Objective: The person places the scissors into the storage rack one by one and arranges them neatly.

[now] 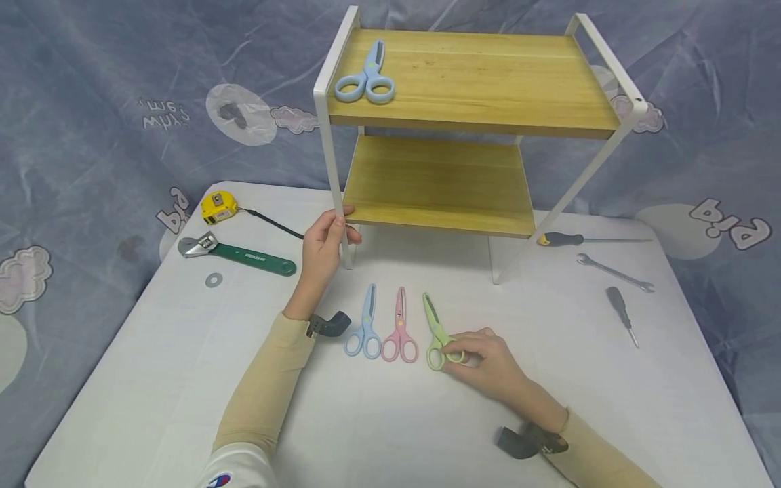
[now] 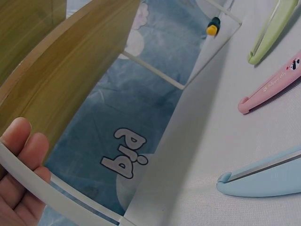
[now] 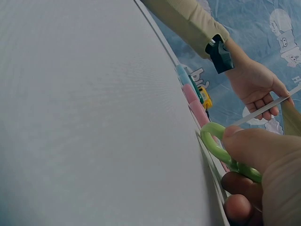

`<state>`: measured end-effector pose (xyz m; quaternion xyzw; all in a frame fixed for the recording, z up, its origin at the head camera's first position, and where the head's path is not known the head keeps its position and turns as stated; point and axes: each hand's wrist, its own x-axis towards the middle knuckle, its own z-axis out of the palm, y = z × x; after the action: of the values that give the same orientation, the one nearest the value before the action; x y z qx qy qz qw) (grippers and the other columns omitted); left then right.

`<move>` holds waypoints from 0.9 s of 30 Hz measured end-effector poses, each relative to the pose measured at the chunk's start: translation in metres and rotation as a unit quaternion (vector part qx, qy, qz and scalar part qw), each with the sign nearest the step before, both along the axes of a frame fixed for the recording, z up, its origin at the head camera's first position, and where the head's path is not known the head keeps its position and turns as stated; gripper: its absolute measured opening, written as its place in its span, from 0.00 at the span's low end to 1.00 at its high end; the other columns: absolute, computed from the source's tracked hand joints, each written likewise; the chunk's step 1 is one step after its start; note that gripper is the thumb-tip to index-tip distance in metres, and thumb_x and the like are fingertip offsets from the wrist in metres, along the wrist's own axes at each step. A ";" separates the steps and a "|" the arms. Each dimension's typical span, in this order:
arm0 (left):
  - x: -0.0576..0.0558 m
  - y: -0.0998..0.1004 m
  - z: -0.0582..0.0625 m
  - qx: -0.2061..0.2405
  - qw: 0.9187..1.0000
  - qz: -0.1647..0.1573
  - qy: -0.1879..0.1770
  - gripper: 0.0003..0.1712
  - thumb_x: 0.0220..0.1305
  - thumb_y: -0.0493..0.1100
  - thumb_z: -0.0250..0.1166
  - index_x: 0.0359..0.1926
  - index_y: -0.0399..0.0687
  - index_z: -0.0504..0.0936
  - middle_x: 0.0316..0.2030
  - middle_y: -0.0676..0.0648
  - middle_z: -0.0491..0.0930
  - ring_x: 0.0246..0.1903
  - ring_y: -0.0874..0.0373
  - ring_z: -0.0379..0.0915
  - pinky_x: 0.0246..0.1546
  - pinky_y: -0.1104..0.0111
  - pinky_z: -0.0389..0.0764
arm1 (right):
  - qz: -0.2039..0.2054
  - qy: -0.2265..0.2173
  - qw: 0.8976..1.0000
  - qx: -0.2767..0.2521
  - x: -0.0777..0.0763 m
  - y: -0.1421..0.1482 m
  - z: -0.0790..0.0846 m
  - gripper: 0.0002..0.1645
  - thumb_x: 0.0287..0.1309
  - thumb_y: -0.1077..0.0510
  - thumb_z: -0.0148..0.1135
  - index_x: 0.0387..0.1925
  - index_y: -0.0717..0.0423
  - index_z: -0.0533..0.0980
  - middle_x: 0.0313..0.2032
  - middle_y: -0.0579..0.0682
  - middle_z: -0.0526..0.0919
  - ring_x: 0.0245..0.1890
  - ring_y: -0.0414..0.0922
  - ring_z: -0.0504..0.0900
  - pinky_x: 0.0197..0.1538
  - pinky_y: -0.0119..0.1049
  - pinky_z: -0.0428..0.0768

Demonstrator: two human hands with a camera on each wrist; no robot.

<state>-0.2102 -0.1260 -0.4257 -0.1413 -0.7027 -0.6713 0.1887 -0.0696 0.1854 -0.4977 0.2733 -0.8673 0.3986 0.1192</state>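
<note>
My left hand [image 1: 325, 247] grips the white front-left leg of a two-tier shelf [image 1: 476, 81], just at the lower board's corner. In the left wrist view its fingers [image 2: 35, 150] curl round that leg. Over the white table, my right hand [image 1: 491, 366] pinches the handle loops of green scissors [image 1: 436, 332] between thumb and fingers; whether they are lifted is hard to tell. Left of them lie pink scissors [image 1: 400, 332] and light blue scissors [image 1: 367, 325], blades pointing toward the shelf. Another pair of blue scissors [image 1: 369, 78] rests on the top board's left end.
On the left lie a yellow tape measure [image 1: 218, 207], a green-handled adjustable wrench [image 1: 241, 256] and a washer [image 1: 213, 280]. To the right are a long screwdriver [image 1: 567, 239], a spanner [image 1: 615, 273] and a short screwdriver [image 1: 621, 312]. Patterned grey-blue cloth [image 1: 122, 68] hangs behind.
</note>
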 end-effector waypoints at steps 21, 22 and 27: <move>0.001 -0.001 0.000 0.003 1.000 0.000 -0.004 0.17 0.80 0.39 0.51 0.55 0.30 0.80 0.23 0.54 0.84 0.29 0.58 0.83 0.44 0.70 0.81 | 0.005 -0.003 1.000 -0.001 -0.001 0.001 0.000 0.18 0.35 0.62 0.84 0.33 0.44 0.89 0.39 0.50 0.92 0.27 0.31 0.72 0.34 0.26 0.65; 0.001 -0.001 0.000 0.000 1.000 0.001 -0.003 0.17 0.80 0.39 0.51 0.55 0.31 0.80 0.23 0.53 0.84 0.29 0.58 0.84 0.44 0.70 0.81 | 0.005 -0.003 1.000 -0.002 -0.001 0.001 0.000 0.18 0.36 0.62 0.84 0.33 0.44 0.89 0.39 0.50 0.92 0.27 0.31 0.72 0.34 0.26 0.65; 0.000 0.000 -0.001 -0.001 1.000 0.002 0.000 0.17 0.79 0.38 0.51 0.55 0.30 0.80 0.23 0.53 0.84 0.28 0.60 0.84 0.43 0.70 0.81 | 0.004 -0.004 1.000 -0.003 0.000 0.001 0.000 0.18 0.36 0.62 0.83 0.33 0.45 0.89 0.40 0.50 0.92 0.27 0.31 0.72 0.34 0.26 0.65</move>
<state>-0.2102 -0.1258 -0.4267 -0.1406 -0.7034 -0.6704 0.1899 -0.0700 0.1865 -0.4974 0.2747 -0.8656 0.4026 0.1151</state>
